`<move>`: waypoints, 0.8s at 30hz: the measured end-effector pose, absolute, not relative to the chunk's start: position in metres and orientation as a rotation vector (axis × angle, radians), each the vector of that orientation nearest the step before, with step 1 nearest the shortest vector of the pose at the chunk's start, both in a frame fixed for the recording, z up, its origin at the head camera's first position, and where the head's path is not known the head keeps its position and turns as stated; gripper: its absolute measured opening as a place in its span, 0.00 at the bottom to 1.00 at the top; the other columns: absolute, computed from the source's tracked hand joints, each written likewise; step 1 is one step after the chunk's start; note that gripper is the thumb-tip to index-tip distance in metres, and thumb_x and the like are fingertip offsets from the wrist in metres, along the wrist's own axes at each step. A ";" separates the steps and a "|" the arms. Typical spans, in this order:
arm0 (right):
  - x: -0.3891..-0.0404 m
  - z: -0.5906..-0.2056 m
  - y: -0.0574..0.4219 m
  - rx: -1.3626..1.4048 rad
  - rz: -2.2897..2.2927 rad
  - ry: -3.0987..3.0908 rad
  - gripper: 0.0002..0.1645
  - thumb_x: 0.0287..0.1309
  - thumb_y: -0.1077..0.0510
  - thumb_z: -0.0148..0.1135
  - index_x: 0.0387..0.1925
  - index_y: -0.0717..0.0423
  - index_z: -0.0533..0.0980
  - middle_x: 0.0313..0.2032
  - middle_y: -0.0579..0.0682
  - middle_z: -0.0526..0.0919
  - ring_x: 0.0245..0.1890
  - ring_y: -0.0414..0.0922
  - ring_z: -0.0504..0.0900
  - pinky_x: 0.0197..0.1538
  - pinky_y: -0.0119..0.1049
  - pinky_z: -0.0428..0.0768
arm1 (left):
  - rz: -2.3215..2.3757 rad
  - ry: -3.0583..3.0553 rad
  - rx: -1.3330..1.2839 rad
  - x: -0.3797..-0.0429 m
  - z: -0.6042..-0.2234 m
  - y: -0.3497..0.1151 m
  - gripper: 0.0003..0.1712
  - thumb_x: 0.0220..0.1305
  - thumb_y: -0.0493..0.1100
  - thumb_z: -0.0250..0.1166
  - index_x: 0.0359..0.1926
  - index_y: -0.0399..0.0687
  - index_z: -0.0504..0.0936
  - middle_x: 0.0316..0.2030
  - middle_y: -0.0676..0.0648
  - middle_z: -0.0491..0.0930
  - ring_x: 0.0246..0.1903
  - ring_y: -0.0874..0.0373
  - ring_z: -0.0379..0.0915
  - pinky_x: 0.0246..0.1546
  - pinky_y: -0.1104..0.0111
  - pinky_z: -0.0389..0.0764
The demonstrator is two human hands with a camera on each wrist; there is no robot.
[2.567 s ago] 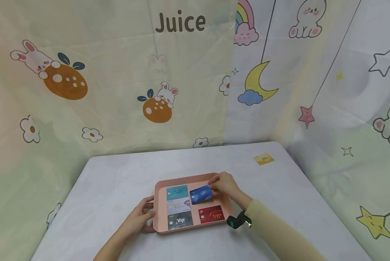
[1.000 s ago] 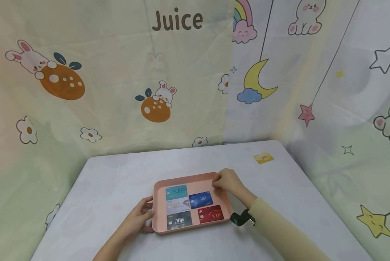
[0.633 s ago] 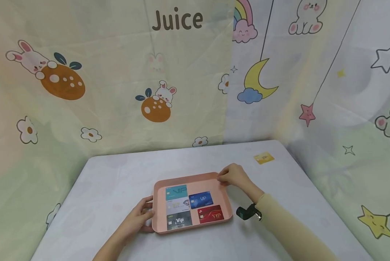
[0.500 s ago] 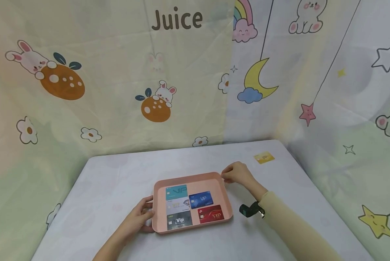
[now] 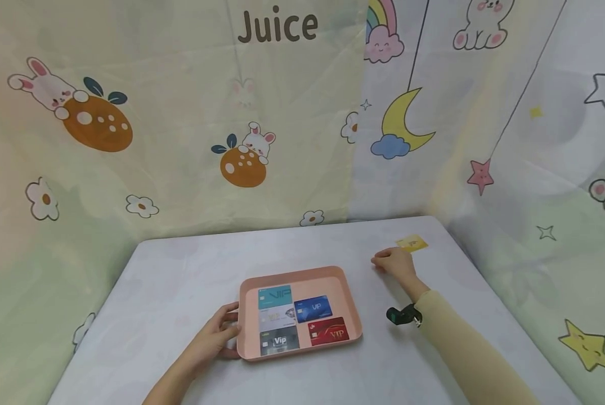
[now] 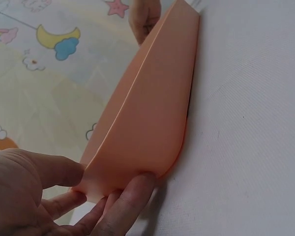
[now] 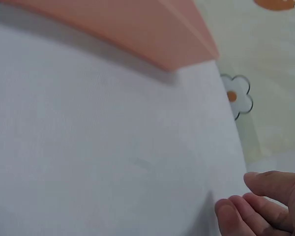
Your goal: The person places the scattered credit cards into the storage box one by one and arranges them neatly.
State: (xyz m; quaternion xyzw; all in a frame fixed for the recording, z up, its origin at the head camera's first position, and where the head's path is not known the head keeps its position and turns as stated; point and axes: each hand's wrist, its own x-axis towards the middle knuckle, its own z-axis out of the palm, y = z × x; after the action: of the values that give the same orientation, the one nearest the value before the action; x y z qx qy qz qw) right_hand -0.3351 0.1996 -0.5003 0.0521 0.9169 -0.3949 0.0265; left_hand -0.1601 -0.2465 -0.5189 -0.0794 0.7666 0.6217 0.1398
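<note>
A pink tray (image 5: 291, 275) stands on the white table with VIP cards in it. Its left column holds a teal card (image 5: 274, 297), a white card (image 5: 274, 318) and a dark grey card (image 5: 279, 340). Beside them lie a blue card (image 5: 313, 309) and a red card (image 5: 329, 331). My left hand (image 5: 212, 337) holds the tray's left side, thumb at the rim and fingers low on the outer wall in the left wrist view. My right hand (image 5: 397, 263), fingers loosely bent with nothing in them, hovers right of the tray. It overlaps the front of a yellow card (image 5: 413, 242).
The table (image 5: 191, 275) runs back to a printed cloth backdrop (image 5: 180, 112), with another cloth wall (image 5: 535, 247) along the right side. A dark wrist camera (image 5: 402, 315) sits on the right wrist.
Earlier my right hand lowered the blue card above the red one and let go of it. Since then it has left the tray, moving back and right toward the yellow card. My left hand stays put.
</note>
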 end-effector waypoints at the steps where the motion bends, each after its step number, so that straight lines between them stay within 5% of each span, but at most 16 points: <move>1: -0.336 -0.502 0.203 0.173 -1.202 2.858 0.21 0.62 0.54 0.70 0.48 0.68 0.85 0.34 0.56 0.91 0.30 0.41 0.85 0.33 0.29 0.79 | 1.797 2.217 -0.224 -0.160 -0.519 -0.247 0.36 0.72 0.36 0.59 0.78 0.44 0.59 0.69 0.30 0.65 0.57 0.43 0.74 0.34 0.52 0.90; 6: -0.340 -0.510 0.219 0.272 -1.147 2.939 0.22 0.62 0.53 0.69 0.48 0.68 0.84 0.35 0.56 0.91 0.36 0.48 0.87 0.38 0.34 0.79 | 1.798 2.208 -0.208 -0.161 -0.520 -0.248 0.37 0.73 0.37 0.59 0.78 0.43 0.58 0.69 0.30 0.64 0.56 0.43 0.74 0.33 0.52 0.90; 12: -0.342 -0.510 0.235 0.304 -1.126 2.993 0.22 0.63 0.53 0.67 0.49 0.69 0.84 0.47 0.63 0.88 0.52 0.62 0.81 0.53 0.51 0.79 | 1.795 2.217 -0.222 -0.160 -0.519 -0.251 0.36 0.72 0.37 0.60 0.78 0.45 0.59 0.69 0.30 0.64 0.57 0.42 0.74 0.34 0.52 0.90; 24: -0.344 -0.506 0.275 0.547 -1.155 2.960 0.29 0.64 0.54 0.63 0.57 0.75 0.77 0.62 0.75 0.75 0.63 0.71 0.69 0.66 0.62 0.68 | 1.808 2.195 -0.191 -0.159 -0.520 -0.249 0.36 0.73 0.37 0.59 0.78 0.43 0.58 0.69 0.29 0.64 0.54 0.45 0.75 0.35 0.51 0.90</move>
State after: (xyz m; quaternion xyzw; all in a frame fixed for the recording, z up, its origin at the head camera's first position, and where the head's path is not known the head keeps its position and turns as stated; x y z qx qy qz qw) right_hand -0.3445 0.2754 -0.5062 0.1694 0.9173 -0.3580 -0.0412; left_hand -0.1594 -0.2489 -0.5203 -0.0664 0.7619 0.6277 0.1452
